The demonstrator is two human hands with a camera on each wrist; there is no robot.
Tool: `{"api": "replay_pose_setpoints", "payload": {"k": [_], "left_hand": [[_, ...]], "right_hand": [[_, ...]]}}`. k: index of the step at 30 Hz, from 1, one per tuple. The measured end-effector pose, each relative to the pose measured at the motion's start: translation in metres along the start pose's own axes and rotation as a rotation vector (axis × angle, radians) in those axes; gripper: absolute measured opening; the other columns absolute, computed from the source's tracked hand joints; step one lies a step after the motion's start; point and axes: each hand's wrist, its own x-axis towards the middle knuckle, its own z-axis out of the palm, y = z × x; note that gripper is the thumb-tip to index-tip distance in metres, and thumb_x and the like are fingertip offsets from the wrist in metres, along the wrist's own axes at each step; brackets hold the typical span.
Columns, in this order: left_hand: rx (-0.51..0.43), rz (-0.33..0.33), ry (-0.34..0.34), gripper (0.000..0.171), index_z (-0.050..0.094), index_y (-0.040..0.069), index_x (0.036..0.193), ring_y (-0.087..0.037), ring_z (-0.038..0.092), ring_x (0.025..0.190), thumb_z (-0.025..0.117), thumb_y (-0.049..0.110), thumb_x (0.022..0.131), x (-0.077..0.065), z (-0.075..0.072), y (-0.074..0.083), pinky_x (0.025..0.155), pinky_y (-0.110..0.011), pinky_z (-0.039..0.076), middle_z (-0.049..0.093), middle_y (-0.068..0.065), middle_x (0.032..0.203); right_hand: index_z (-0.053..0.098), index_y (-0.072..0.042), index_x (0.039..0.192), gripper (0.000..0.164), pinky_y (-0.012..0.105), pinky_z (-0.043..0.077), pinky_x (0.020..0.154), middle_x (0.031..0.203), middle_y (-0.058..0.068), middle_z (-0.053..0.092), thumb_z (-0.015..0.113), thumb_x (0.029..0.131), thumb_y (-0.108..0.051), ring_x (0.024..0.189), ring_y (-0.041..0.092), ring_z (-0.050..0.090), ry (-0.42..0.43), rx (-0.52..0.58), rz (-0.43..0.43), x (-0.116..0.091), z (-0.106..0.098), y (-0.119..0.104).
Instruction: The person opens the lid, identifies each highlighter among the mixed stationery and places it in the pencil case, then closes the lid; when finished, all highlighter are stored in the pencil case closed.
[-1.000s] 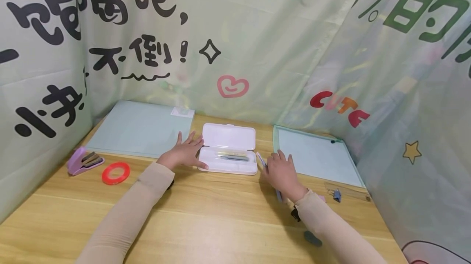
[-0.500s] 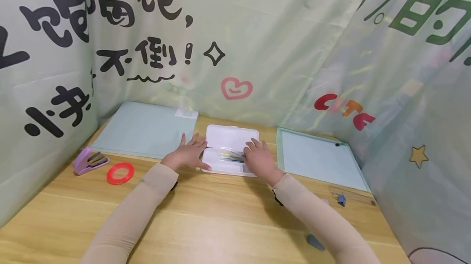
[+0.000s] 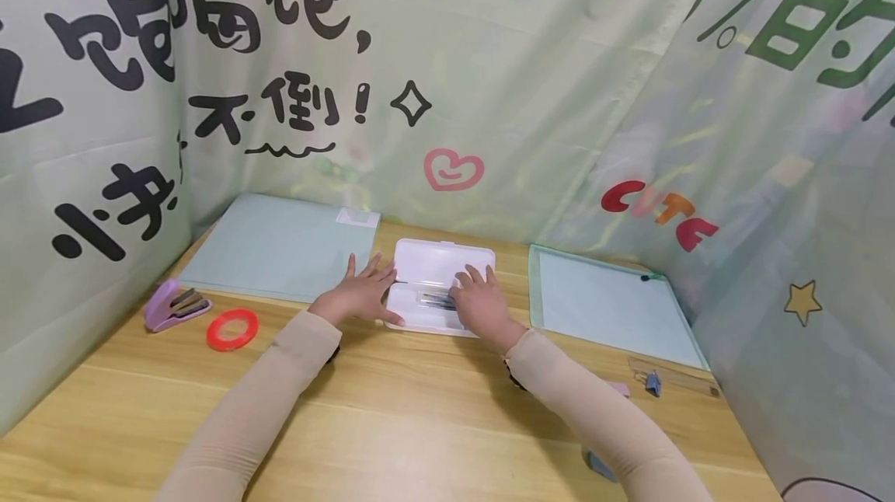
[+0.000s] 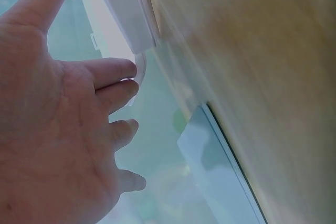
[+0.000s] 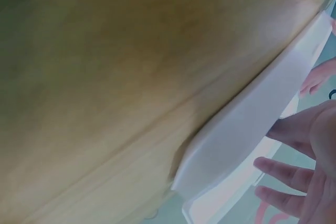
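Observation:
A white pencil case (image 3: 412, 319) lies with its lid raised, and several slim pens (image 3: 435, 300) rest in its tray. My left hand (image 3: 358, 296) spreads its fingers against the case's left end, with the thumb at the front corner. In the left wrist view those fingers look straight around the case (image 4: 123, 9). Over the right half of the tray, my right hand (image 3: 481, 306) reaches down among the pens. Its thumb and forefinger dip behind the case wall (image 5: 236, 124) in the right wrist view, so their tips, and any pen between them, are hidden.
A pale blue folder (image 3: 287, 245) lies at back left, a second zip folder (image 3: 615, 304) at right. A purple stapler (image 3: 171, 308) and a red tape roll (image 3: 232, 329) sit left. A blue binder clip (image 3: 652, 384) and clear ruler (image 3: 688, 381) lie right.
My right hand has carried a pen from the table right of the case into the tray, then shifted slightly left there. The left hand has stayed at the case's left end.

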Motion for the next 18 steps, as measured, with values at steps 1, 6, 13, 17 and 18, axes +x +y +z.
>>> {"api": "replay_pose_setpoints", "payload": {"k": [1, 6, 13, 17, 18], "left_hand": [[-0.001, 0.002, 0.002, 0.107, 0.02, 0.009, 0.138, -0.028, -0.009, 0.129, 0.041, 0.078, 0.06, 0.0, 0.0, 0.0, 0.09, -0.058, -0.017, 0.009, -0.004, 0.144], [-0.004, 0.01, 0.004, 0.107, 0.021, 0.007, 0.138, -0.03, -0.007, 0.129, 0.041, 0.078, 0.061, -0.001, -0.001, 0.0, 0.09, -0.059, -0.015, 0.009, -0.005, 0.144], [0.011, -0.003, -0.002, 0.105, 0.019, 0.011, 0.139, -0.028, -0.008, 0.129, 0.04, 0.078, 0.061, 0.0, 0.002, -0.001, 0.091, -0.058, -0.015, 0.007, -0.002, 0.144], [0.001, 0.01, 0.005, 0.105, 0.019, 0.009, 0.139, -0.028, -0.009, 0.129, 0.041, 0.077, 0.062, -0.001, 0.001, -0.001, 0.091, -0.058, -0.015, 0.008, -0.003, 0.144], [-0.009, 0.013, 0.007, 0.104, 0.019, 0.009, 0.139, -0.029, -0.009, 0.129, 0.042, 0.076, 0.063, -0.001, 0.0, -0.001, 0.091, -0.058, -0.016, 0.008, -0.004, 0.144]], "right_hand": [[0.066, -0.018, 0.094, 0.019, 0.055, 0.028, 0.09, 0.11, 0.004, 0.055, 0.054, 0.081, -0.022, 0.114, 0.028, 0.038, 0.001, -0.011, 0.0, 0.0, 0.0, -0.001], [0.065, -0.018, 0.095, 0.022, 0.056, 0.027, 0.09, 0.11, 0.005, 0.055, 0.059, 0.074, -0.017, 0.113, 0.028, 0.039, -0.012, 0.014, 0.023, -0.002, -0.003, -0.001], [0.064, -0.016, 0.091, 0.018, 0.057, 0.026, 0.09, 0.111, 0.007, 0.054, 0.059, 0.074, -0.016, 0.114, 0.03, 0.038, -0.022, 0.079, 0.093, -0.018, -0.015, 0.009], [0.064, -0.012, 0.089, 0.014, 0.059, 0.024, 0.089, 0.111, 0.011, 0.054, 0.059, 0.078, -0.019, 0.114, 0.033, 0.038, -0.042, 0.119, 0.193, -0.037, -0.022, 0.022], [0.064, -0.011, 0.09, 0.016, 0.06, 0.023, 0.089, 0.111, 0.012, 0.053, 0.06, 0.078, -0.021, 0.114, 0.034, 0.037, -0.061, 0.133, 0.224, -0.042, -0.023, 0.026]]}}
